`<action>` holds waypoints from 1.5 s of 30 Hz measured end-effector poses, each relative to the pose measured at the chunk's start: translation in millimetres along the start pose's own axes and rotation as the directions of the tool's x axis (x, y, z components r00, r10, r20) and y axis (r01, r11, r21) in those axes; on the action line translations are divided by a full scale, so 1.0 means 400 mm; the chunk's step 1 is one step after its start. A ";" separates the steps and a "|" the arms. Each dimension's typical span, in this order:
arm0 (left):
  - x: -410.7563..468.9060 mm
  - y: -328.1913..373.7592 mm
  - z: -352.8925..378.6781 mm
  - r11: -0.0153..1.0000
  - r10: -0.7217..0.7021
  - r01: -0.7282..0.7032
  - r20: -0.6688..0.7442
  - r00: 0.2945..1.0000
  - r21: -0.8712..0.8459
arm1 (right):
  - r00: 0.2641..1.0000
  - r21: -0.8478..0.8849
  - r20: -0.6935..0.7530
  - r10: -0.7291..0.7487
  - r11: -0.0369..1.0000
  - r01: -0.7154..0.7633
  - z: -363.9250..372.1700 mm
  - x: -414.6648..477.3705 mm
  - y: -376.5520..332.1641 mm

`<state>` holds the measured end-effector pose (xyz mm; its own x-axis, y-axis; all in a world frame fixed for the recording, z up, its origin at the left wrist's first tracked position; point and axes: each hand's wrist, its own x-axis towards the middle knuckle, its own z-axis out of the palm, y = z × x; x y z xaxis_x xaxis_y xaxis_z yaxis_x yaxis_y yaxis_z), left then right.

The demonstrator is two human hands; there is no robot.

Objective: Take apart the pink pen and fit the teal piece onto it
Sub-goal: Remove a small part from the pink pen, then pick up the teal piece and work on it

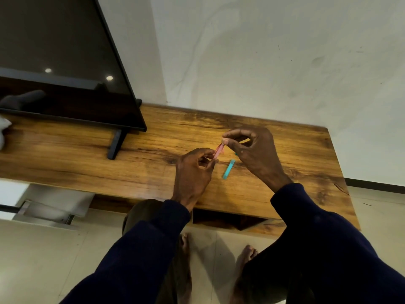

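Note:
A short pink pen (219, 149) is held tilted above the wooden table (87, 159), between both hands. My left hand (192, 172) pinches its lower end. My right hand (254, 152) pinches its upper end with thumb and forefinger. A teal piece (228, 169) lies flat on the table just below and between the hands, touching neither. A small bit of teal (236, 153) shows under my right hand, mostly hidden.
A black flat screen (65, 62) on a stand (116, 143) occupies the table's left back. A white wall rises behind the table. A white object (4, 130) sits at the far left edge. Bare feet stand on the tiled floor below.

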<state>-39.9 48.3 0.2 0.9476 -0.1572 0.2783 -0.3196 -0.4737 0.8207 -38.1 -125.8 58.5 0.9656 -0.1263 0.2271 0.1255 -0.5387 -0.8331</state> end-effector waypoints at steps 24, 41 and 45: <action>0.015 -0.032 -0.005 0.964 -0.266 0.266 -0.070 0.961 -0.014 | 0.985 -0.341 0.063 0.162 0.931 -0.131 0.043 0.039 0.181; 0.019 -0.063 -0.019 0.961 -0.275 0.272 -0.098 0.956 -0.045 | 0.989 -0.513 -0.017 0.149 0.848 -0.137 0.166 0.071 0.159; 0.020 -0.069 -0.011 0.958 -0.286 0.286 -0.095 0.953 -0.018 | 0.989 -0.505 -0.012 0.148 0.852 -0.134 0.160 0.069 0.160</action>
<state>-23.4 64.0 -18.1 0.9946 0.0683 0.0780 -0.0355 -0.4832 0.8748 11.1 -110.6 -20.7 0.9707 -0.2151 0.1073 -0.1376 -0.8632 -0.4857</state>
